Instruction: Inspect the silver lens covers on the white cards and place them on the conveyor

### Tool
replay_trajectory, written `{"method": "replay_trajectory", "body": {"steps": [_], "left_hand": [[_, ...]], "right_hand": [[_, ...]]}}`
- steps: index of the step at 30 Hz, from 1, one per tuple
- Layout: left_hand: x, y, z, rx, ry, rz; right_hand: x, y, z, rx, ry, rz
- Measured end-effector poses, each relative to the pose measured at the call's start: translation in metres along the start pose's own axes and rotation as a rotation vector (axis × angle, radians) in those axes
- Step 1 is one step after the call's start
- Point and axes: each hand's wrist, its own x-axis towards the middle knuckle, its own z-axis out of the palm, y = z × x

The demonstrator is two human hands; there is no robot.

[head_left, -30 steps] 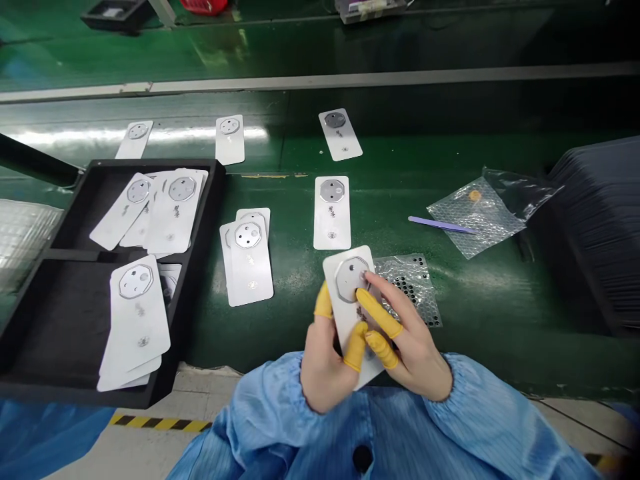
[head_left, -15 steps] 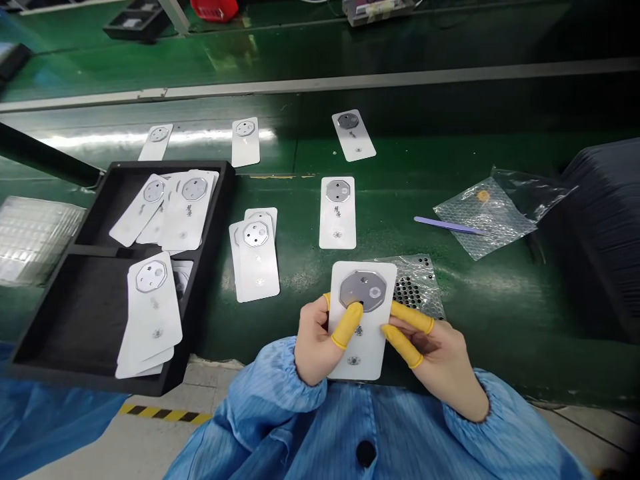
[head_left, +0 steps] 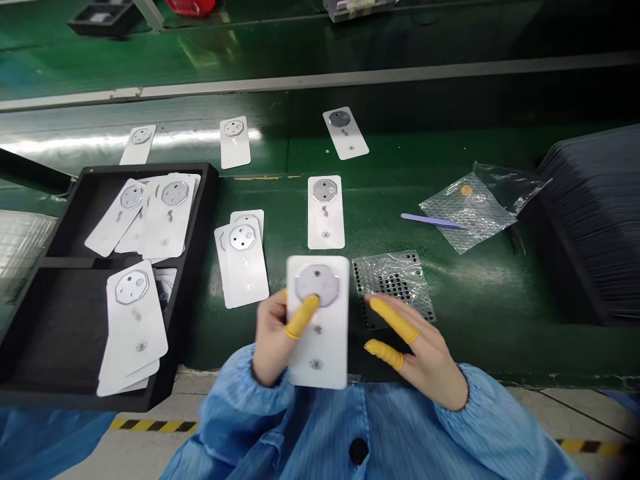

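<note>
Right hand (head_left: pixel 425 350) released the white rounded-corner rectangular card (head_left: pixel 323 337); left hand (head_left: pixel 274 339) pinched it, unplaced; round black dots (head_left: pixel 395 287) remained, two o'clock.

A white, round-cornered rectangular card (head_left: pixel 327 320), slightly blurred, is held face up, its long sides pointing away from the viewer. Its far part is filled by a grey octagonal panel (head_left: pixel 320 279), whose near edge is partly covered. Below the panel, a small dark mark (head_left: pixel 318 330) and a round emblem (head_left: pixel 316 364) are printed. Just right of the card, a transparent plastic sheet (head_left: pixel 391 270) is laid flat, slightly turned, studded with small round black dots (head_left: pixel 395 287) clustered centrally and lined along its sides.
</note>
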Motion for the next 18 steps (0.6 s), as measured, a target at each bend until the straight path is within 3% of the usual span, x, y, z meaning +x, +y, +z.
{"method": "replay_trajectory", "body": {"steps": [3,5,8,11,15,18], "left_hand": [[0.005,-0.002,-0.025,0.126,0.181,0.169],[0.006,-0.005,-0.029,0.267,0.173,0.233],[0.002,-0.011,-0.006,0.326,-0.061,0.165],[-0.002,-0.018,0.031,0.154,-0.286,0.048],[0.000,-0.028,0.052,0.062,-0.287,-0.006],[0.002,-0.032,0.049,0.094,-0.293,-0.008]], "right_hand": [[-0.012,0.027,-0.003,-0.181,0.023,-0.028],[-0.015,0.035,-0.004,-0.157,0.113,-0.018],[-0.013,0.027,-0.004,-0.103,0.284,0.008],[-0.009,0.012,-0.007,-0.081,0.253,-0.066],[0.000,0.004,-0.019,0.008,0.018,-0.037],[0.015,0.002,-0.024,0.032,0.070,0.003]]}}
